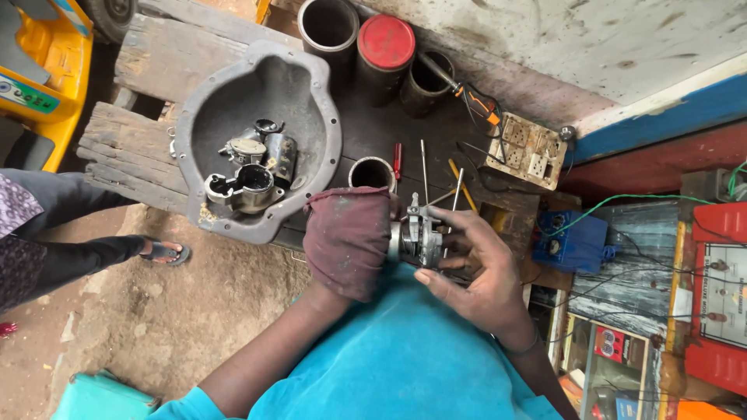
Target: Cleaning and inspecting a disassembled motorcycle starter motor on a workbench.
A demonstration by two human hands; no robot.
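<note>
Metal part (419,236) is sitting mid-frame, just below centre, w/ both hands clamped on it. Left hand (346,241) is gripping its left end thru a maroon rag (342,225); right hand (478,268) is closing fingers (459,222) round the right side. Above: cup (371,173), screwdrivers (424,167) lying on the bench (156,62). Upper left: grey dish (311,93) holding small parts (253,167). Right: blue box (572,241). Far left: another person's sandalled foot (163,250) is standing on dirt.

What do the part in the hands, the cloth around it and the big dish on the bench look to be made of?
Part: bare metal, probably cast; silvery grey, dull shine. Cloth over the left hand: woven fabric, faded maroon, creased. Dish: likely cast metal; matte grey, grimy, bolt holes round the rim.
</note>
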